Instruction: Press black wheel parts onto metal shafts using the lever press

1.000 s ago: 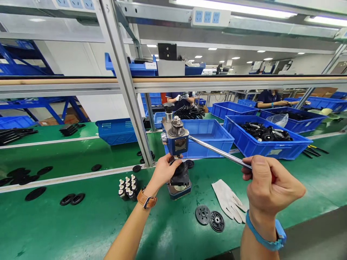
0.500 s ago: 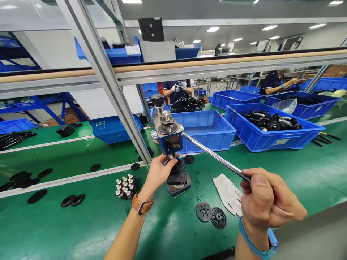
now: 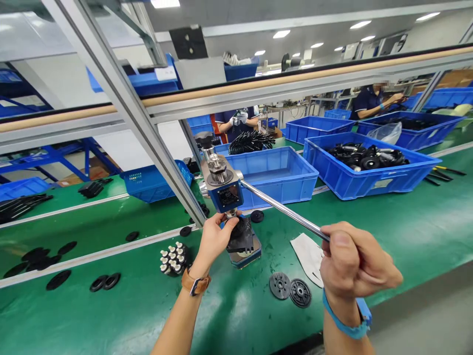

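A small hand-lever press (image 3: 222, 190) stands on the green bench in front of me. My right hand (image 3: 354, 264) is closed around the end of its long chrome lever (image 3: 283, 208), which slopes down to the right. My left hand (image 3: 214, 239) reaches to the press base, thumb and fingers pinching a round black part (image 3: 239, 228) directly beneath the ram. Some of that part is covered by my fingers and the ram. Under it, a black plate (image 3: 242, 242) sits on the press base. Right of the base lie two black slotted discs (image 3: 280, 285) and a pale glove (image 3: 307, 257), partly behind my right hand.
Several white-tipped black pieces (image 3: 173, 259) stand left of the press, with black rings (image 3: 105, 282) farther left. Behind it is a blue bin (image 3: 281, 190); another bin (image 3: 373, 185) holds black parts. A slanting metal post (image 3: 148, 143) rises close by. Two people work across the bench.
My view has tilted and shifted slightly. In the picture my right hand and the lever end sit a little farther left. Both hands keep their hold.
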`<state>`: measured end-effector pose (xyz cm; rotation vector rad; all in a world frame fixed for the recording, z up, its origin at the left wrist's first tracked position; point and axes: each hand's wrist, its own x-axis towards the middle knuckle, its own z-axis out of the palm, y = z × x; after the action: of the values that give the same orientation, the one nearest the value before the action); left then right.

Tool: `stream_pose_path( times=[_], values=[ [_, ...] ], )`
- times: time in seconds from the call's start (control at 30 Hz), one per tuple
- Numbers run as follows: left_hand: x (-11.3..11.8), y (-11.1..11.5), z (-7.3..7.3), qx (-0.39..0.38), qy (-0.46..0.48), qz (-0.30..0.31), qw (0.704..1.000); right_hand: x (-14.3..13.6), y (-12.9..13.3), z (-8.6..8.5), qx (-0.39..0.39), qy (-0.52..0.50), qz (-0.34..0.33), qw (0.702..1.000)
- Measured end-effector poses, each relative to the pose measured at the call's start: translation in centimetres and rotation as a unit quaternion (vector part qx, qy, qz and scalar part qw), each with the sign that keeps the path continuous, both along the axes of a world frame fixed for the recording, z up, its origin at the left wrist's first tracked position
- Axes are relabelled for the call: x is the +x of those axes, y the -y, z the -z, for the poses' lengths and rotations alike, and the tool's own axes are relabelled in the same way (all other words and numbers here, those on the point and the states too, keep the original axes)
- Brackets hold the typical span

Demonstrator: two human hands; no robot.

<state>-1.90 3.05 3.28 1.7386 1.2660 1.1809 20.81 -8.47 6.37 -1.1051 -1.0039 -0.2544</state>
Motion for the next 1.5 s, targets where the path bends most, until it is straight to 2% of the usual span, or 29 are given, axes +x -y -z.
stream_pose_path(
  times=[0.1,0.17,0.2,0.27,0.33,0.4,0.47,0.5,0.6,0.67,0.8,0.87,1.0,1.07,1.13,1.3,1.5],
  values=[
    [0.0,0.4,-0.5,0.021,-0.03,-0.006,0.999,0.5,0.0,-1.6,0.038,0.01,0.002,0.999],
    [-0.2,1.4,-0.6,0.033,-0.023,-0.019,0.999,0.7,0.3,-2.5,0.03,0.003,-0.035,0.999],
    [-0.4,2.2,-0.5,0.025,0.013,-0.027,0.999,0.7,0.5,-2.7,0.035,-0.002,-0.056,0.998],
    [-0.7,4.1,0.4,-0.035,0.164,-0.03,0.985,0.4,1.3,-2.4,0.048,-0.003,-0.095,0.994],
    [-0.9,6.4,1.7,-0.14,0.349,-0.005,0.927,-0.7,2.1,-1.0,0.02,0.026,-0.14,0.99],
    [-0.9,8.6,3.0,-0.249,0.48,0.03,0.841,-2.4,2.8,1.0,-0.038,0.081,-0.209,0.974],
    [-0.6,10.4,4.1,-0.328,0.551,0.056,0.765,-4.4,3.3,3.1,-0.075,0.143,-0.276,0.947],
    [-0.5,11.1,4.6,-0.352,0.574,0.059,0.737,-5.2,3.4,4.0,-0.084,0.17,-0.298,0.935],
    [-0.3,12.5,5.9,-0.386,0.614,0.037,0.688,-7.0,3.5,6.2,-0.112,0.234,-0.335,0.906],
    [-0.5,12.9,6.8,-0.397,0.62,0.028,0.676,-7.2,3.6,7.1,-0.123,0.24,-0.325,0.906],
    [-0.9,13.2,8.4,-0.397,0.628,0.071,0.665,-6.6,3.9,7.9,-0.129,0.187,-0.258,0.939],
    [-0.7,13.2,8.6,-0.399,0.636,0.069,0.657,-6.5,4.1,8.2,-0.136,0.187,-0.266,0.936],
    [0.5,13.7,7.6,-0.424,0.631,-0.03,0.649,-6.9,4.5,8.9,-0.162,0.219,-0.3,0.914],
    [1.2,14.0,6.9,-0.426,0.619,-0.086,0.654,-7.1,4.6,9.4,-0.175,0.233,-0.311,0.905],
    [1.6,14.5,6.3,-0.418,0.612,-0.117,0.661,-7.2,4.7,9.7,-0.178,0.241,-0.317,0.9],
    [1.5,15.5,6.0,-0.385,0.619,-0.111,0.675,-7.0,5.1,9.8,-0.164,0.222,-0.345,0.897],
    [1.1,16.2,6.0,-0.394,0.633,-0.101,0.659,-6.9,5.8,9.0,-0.155,0.206,-0.371,0.892]
  ],
)
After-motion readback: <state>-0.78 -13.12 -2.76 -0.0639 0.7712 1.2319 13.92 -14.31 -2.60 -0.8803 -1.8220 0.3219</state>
